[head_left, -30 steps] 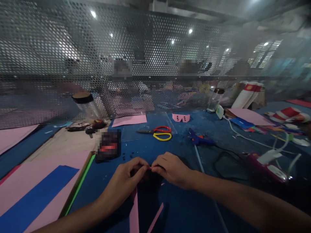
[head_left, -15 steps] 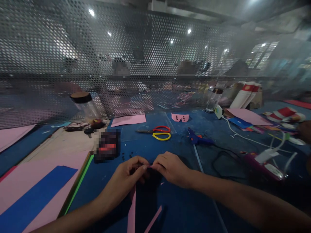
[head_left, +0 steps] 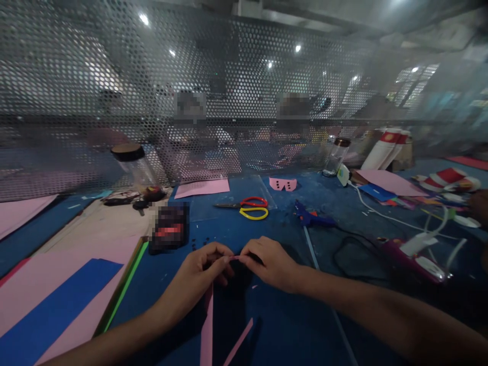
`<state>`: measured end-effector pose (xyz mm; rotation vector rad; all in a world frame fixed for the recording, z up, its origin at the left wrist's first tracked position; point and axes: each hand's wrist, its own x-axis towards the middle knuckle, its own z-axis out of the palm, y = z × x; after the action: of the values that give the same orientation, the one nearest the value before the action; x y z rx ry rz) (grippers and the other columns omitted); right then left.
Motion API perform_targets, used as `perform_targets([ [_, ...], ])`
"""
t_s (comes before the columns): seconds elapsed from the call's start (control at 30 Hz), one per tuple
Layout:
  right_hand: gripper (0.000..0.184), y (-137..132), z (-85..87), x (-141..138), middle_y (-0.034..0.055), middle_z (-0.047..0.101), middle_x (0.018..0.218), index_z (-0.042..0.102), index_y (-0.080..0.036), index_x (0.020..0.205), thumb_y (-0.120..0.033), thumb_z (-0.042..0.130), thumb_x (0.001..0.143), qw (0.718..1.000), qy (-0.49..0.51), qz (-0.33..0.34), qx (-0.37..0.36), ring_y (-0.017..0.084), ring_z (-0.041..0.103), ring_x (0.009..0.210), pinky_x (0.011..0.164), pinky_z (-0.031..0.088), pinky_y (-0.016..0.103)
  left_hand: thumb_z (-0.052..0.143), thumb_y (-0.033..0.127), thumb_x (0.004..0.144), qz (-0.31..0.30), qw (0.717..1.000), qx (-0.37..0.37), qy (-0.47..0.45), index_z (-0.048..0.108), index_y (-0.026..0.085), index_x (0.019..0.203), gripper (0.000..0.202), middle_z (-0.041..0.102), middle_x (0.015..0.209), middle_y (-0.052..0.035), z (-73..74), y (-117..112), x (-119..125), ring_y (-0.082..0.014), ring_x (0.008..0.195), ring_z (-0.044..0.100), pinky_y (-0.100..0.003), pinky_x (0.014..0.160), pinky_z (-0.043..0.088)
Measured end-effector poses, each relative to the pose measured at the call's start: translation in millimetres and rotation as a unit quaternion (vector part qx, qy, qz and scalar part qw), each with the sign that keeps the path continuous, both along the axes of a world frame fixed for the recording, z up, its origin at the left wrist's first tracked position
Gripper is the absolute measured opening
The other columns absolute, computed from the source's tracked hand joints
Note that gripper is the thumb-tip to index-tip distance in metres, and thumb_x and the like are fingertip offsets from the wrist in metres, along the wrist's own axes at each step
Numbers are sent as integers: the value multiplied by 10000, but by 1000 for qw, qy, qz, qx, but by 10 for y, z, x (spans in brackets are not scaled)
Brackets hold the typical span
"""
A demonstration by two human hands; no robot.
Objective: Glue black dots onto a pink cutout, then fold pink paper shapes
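Between my left hand [head_left: 208, 269] and my right hand [head_left: 269, 264], a small piece of pink paper [head_left: 235, 257] is pinched in the fingertips, a short bit of it showing in the gap. Both hands are closed on it, just above the blue tabletop [head_left: 282, 325]. A long pink paper strip [head_left: 207, 325] runs down from beneath my left hand; whether it joins the held piece is hidden. Another narrow pink strip [head_left: 239, 340] lies to its right. Beyond the hands are scissors [head_left: 247, 207] with red and yellow handles, and a blue glue gun [head_left: 310, 216].
A cut pink paper shape [head_left: 282, 184] lies near the perforated metal screen [head_left: 236, 86]. Pink sheets with a blue sheet [head_left: 64, 300] are at left, beside a clear jar [head_left: 135, 165]. A purple power strip [head_left: 414, 262] and cables lie right. Blurred people show behind the screen.
My hands have shifted very slightly, and a little more of the pink paper shows between the fingertips. Both hands keep their pinch.
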<state>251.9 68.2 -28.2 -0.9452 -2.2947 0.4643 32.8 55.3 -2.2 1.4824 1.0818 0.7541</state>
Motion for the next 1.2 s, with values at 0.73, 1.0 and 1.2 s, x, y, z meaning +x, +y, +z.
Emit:
perform_targets([
  [0.73, 246, -150, 303, 58, 35, 730, 971, 741, -186, 1000, -409, 724, 898, 955, 69, 193, -213, 156, 676, 892, 833, 495, 258, 617, 439, 928, 69, 997, 20, -1, 659, 194, 1039, 273, 729, 803, -24, 8, 195, -147, -168, 691, 679, -289, 672, 543],
  [1.0, 143, -147, 232, 46, 6, 754, 907, 762, -221, 1023, -294, 696, 919, 951, 42, 144, -271, 131, 681, 791, 731, 504, 231, 580, 435, 942, 76, 996, 39, 20, 632, 190, 1084, 289, 732, 859, -34, 36, 267, -190, -184, 739, 699, -321, 713, 555],
  [1.2, 107, -115, 206, 13, 2, 736, 829, 766, -204, 970, -231, 682, 909, 951, 81, 77, -289, 130, 671, 742, 690, 506, 230, 577, 477, 937, 70, 989, 98, 85, 599, 225, 1243, 397, 673, 1291, -110, 87, 263, -193, -278, 1162, 657, -441, 982, 522],
])
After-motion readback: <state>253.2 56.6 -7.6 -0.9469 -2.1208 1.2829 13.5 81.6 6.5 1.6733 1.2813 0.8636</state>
